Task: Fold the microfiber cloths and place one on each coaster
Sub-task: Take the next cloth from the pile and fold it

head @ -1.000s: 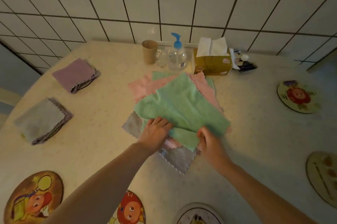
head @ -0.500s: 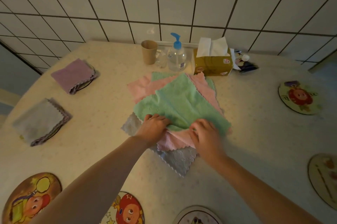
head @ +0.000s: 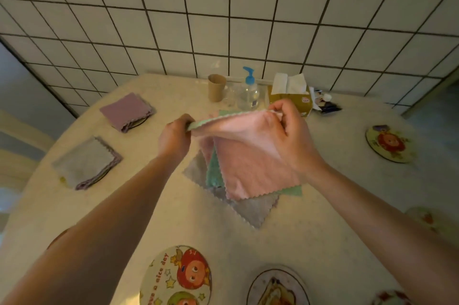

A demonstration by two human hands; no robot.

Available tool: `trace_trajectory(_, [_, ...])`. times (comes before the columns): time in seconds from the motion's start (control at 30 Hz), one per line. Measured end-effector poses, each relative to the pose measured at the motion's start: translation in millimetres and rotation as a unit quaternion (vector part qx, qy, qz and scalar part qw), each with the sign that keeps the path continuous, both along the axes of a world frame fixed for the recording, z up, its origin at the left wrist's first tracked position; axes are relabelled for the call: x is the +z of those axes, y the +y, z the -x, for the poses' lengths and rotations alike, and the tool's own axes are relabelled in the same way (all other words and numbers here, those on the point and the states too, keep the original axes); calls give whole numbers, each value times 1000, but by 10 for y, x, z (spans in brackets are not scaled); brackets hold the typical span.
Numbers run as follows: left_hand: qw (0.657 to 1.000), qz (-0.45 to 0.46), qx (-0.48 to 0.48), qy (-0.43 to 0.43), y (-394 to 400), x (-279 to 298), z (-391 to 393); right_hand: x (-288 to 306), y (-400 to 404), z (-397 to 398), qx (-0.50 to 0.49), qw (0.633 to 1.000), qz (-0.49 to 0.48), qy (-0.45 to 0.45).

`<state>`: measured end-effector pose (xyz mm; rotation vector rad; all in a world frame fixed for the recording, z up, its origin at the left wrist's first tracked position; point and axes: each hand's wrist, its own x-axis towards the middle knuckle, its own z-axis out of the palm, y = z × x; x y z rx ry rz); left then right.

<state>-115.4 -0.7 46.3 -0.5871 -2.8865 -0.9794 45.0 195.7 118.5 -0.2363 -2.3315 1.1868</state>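
My left hand [head: 175, 137] and my right hand [head: 285, 134] each pinch a top corner of a cloth [head: 250, 163] held up over the table; its near face is pink and a green face shows along the top edge. It hangs above the loose pile, where a grey cloth [head: 248, 210] and a green cloth [head: 213, 173] show. A folded purple cloth [head: 126, 110] and a folded grey cloth [head: 85, 161] each lie on a coaster at the left. Bare cartoon coasters sit at the near edge [head: 177, 277], beside it [head: 277, 288] and at the right [head: 390, 143].
Against the tiled wall stand a brown paper cup [head: 216, 87], a clear pump bottle with a blue top [head: 248, 92] and a yellow tissue box [head: 290, 96]. Small dark items [head: 325, 104] lie right of the box. The round table's edge [head: 15, 205] curves at the left.
Both hands were down on the pile gripping the near corner of the green cloth. Now they have risen and spread apart, lifting a cloth that shows pink toward me. The camera has tilted upward.
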Motion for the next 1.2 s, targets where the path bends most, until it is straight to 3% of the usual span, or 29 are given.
trace_trajectory(0.1, [997,-44,45,39,-426,236,145,54,-158,-15,-21,1000,0,0])
trace_trajectory(0.27, [989,-136,36,51,-1208,692,78,220,-699,21,-18,1000,-23,8])
trace_trajectory(0.33, [988,-129,41,72,-1519,805,-126,218,-949,-18,-6,1000,-13,6])
trace_trajectory(0.47, [996,-25,1,82,-2418,564,-579,-112,-1554,-353,19,999,11,-28])
trace_trajectory(0.6, [997,51,-53,15,-3118,27,-1126,-632,-2101,-881,49,993,16,-108])
trace_trajectory(0.77, [987,73,-111,-89,-3734,-699,-1738,-1326,-2490,-1586,86,961,-14,-262])
trace_trajectory(0.9, [974,88,-153,-142,-3977,-950,-2079,-1550,-2652,-1965,103,940,-48,-322])
trace_trajectory(1.07, [960,130,-135,-207,-3969,-914,-2015,-1596,-2639,-1950,65,944,-7,-323])
trace_trajectory(1.2, [963,33,-50,-261,-3816,-822,-1661,-1574,-2516,-1604,8,957,-3,-289])
